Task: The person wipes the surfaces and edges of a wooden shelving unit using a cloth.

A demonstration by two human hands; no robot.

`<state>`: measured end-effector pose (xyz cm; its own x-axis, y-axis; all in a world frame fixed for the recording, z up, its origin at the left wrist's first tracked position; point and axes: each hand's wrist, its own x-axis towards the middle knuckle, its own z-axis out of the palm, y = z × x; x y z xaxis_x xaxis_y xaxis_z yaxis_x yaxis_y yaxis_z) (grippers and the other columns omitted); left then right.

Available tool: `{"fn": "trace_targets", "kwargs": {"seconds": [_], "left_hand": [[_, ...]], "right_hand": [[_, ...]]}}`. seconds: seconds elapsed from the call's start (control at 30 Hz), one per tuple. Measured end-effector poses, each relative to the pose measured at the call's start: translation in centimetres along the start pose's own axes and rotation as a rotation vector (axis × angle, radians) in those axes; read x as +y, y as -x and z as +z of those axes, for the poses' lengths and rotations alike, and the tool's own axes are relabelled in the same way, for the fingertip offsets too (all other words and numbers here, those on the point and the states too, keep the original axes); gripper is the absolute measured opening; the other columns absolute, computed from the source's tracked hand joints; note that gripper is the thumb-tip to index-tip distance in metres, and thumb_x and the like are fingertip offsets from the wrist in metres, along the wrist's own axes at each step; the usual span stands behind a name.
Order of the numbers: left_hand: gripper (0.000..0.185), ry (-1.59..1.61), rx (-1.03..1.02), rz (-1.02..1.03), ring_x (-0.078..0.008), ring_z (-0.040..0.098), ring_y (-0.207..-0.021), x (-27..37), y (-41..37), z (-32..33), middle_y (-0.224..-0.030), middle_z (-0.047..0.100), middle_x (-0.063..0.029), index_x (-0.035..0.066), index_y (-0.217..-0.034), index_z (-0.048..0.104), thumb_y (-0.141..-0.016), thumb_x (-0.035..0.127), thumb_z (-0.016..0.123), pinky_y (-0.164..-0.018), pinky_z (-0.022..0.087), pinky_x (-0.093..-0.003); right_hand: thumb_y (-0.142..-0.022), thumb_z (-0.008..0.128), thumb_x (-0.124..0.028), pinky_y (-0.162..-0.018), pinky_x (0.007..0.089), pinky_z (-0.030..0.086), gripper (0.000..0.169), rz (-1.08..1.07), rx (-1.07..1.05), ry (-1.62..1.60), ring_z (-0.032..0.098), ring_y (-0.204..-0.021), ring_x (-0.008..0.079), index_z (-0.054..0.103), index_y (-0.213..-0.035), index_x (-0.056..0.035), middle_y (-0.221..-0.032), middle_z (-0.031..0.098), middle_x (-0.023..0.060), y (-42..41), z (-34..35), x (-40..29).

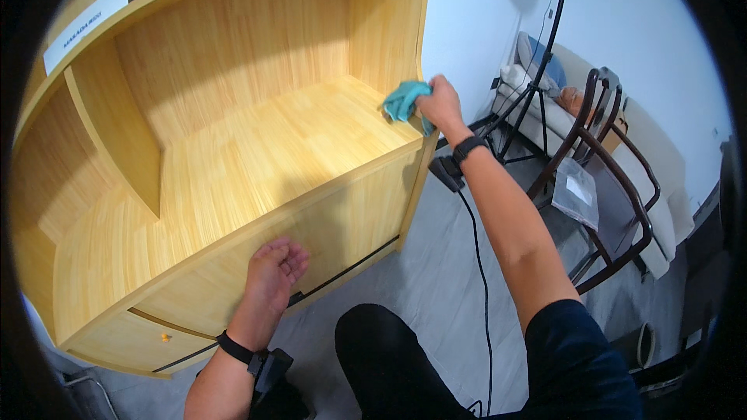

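A wooden cabinet (pixel 251 140) with open compartments and a broad counter-like shelf stands before me. My right hand (pixel 442 104) grips a teal cloth (pixel 407 100) at the right end of that shelf, by the upright side panel. Part of the cloth hangs over the front corner. My left hand (pixel 276 268) holds nothing; its fingers are loosely curled and apart, in front of the cabinet's lower front panel (pixel 362 210). Each wrist wears a black strap with a small device.
A white box (pixel 87 26) with printing sits on the upper shelf at left. To the right are a black tripod stand (pixel 532 88), a dark wooden chair (pixel 618 186) holding a plastic packet (pixel 576 191), and a pale sofa (pixel 653 157). A black cable (pixel 483 280) runs down from my right wrist.
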<state>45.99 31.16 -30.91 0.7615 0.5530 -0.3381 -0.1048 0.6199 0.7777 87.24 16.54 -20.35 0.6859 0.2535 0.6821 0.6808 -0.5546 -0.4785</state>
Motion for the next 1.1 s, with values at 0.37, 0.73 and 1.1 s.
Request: {"fn": "trace_targets", "kwargs": {"seconds": [0.37,0.73,1.1], "left_hand": [[0.02,-0.04,-0.051,0.02,-0.0227,0.064,-0.083,-0.2,0.0,-1.0,-0.093,0.064,-0.0103,0.004,-0.114,0.052,-0.095,0.01,0.05,-0.075,0.053,-0.0363],[0.017,-0.007,-0.061,-0.032,-0.0246,0.064,-0.087,0.3,1.4,-0.1,-0.094,0.063,-0.0111,0.003,-0.111,0.053,-0.095,0.009,0.052,-0.079,0.054,-0.0385],[0.017,-0.025,-0.078,-0.031,-0.0228,0.065,-0.087,0.8,2.2,0.7,-0.095,0.063,-0.011,0.002,-0.11,0.054,-0.096,0.01,0.052,-0.078,0.054,-0.0357]], "right_hand": [[-0.073,0.074,-0.012,-0.068,0.0377,0.05,0.026,0.355,-0.145,-0.333,0.064,-0.076,0.0243,0.055,-0.089,-0.0015,-0.076,0.063,0.015,5.4,-4.2,2.5],[-0.075,0.068,-0.019,-0.076,0.0442,0.051,0.031,-0.052,0.267,-0.118,0.064,-0.088,0.0398,0.061,-0.098,0.0005,-0.09,0.066,0.0238,-10.4,-4.0,-5.5],[-0.07,0.072,-0.015,-0.068,0.0432,0.048,0.026,0.03,-0.059,0.115,0.063,-0.076,0.0357,0.057,-0.085,0.0015,-0.078,0.065,0.0201,-4.2,1.1,0.4]]}}
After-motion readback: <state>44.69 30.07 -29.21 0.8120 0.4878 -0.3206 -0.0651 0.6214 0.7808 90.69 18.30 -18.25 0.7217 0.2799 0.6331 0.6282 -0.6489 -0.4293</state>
